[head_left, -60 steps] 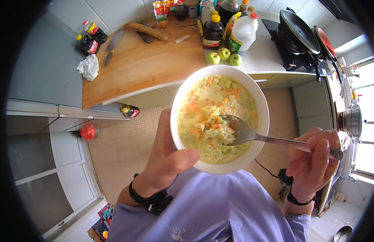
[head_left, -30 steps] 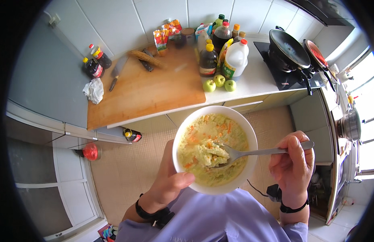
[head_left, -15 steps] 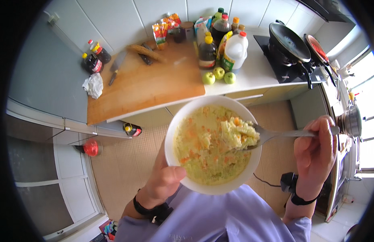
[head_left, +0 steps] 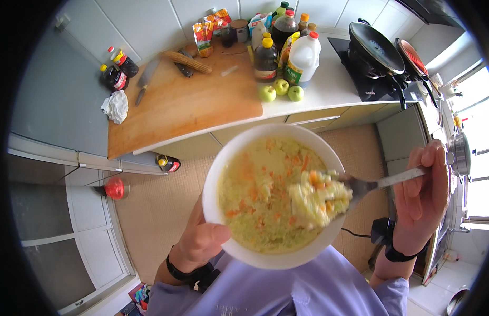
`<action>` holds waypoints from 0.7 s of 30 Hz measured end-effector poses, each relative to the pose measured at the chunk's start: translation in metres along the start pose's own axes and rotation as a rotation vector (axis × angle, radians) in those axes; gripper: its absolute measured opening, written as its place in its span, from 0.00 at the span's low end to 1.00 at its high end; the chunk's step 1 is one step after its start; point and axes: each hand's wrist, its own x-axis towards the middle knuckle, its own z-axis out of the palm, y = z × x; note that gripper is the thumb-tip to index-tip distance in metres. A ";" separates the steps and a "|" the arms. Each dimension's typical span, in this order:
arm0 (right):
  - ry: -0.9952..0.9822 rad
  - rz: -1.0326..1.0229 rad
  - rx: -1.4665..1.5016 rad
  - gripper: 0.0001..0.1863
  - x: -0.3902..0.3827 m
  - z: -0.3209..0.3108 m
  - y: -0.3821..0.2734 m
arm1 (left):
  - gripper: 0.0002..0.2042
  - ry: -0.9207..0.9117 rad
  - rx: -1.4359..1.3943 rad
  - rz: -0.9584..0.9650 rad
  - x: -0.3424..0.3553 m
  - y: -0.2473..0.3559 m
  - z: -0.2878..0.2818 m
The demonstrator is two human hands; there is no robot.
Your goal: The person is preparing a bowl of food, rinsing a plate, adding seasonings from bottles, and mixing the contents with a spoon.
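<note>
My left hand (head_left: 202, 239) grips the near-left rim of a white bowl (head_left: 212, 197), thumb over the edge. Pale yellow soup (head_left: 255, 210) with orange bits, perhaps carrot, and green-yellow shreds fills much of it. My right hand (head_left: 426, 181) is closed around the handle end of a metal spoon (head_left: 384, 181). A heaped mound of soft pale-yellow food with orange pieces (head_left: 321, 197) sits on the spoon, above the right part of the bowl. The spoon's bowl is mostly hidden under that food. Dark straps circle both my wrists.
Across from me a counter carries a wooden board (head_left: 202, 105) with a knife (head_left: 145, 81) and a corn cob (head_left: 187, 61). Right of it stand three green apples (head_left: 281, 87), several bottles (head_left: 302, 58) and a stove with a black pan (head_left: 376, 50). A dark bottle (head_left: 168, 163) is below the counter.
The loaded spoon has risen a little toward the camera and tilted, its handle end shifting slightly right. The bowl looks slightly closer, and the background has shifted a little to the left.
</note>
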 end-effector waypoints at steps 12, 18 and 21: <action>-0.362 0.148 0.197 0.12 0.006 0.000 -0.040 | 0.48 -0.072 0.016 -0.284 -0.021 0.030 0.016; -0.575 0.152 0.077 0.11 0.007 -0.001 -0.048 | 0.50 -0.283 0.013 -0.295 -0.009 0.035 0.009; -0.721 0.207 0.067 0.08 0.019 0.003 -0.054 | 0.49 -0.239 -0.009 -0.300 -0.015 0.041 0.008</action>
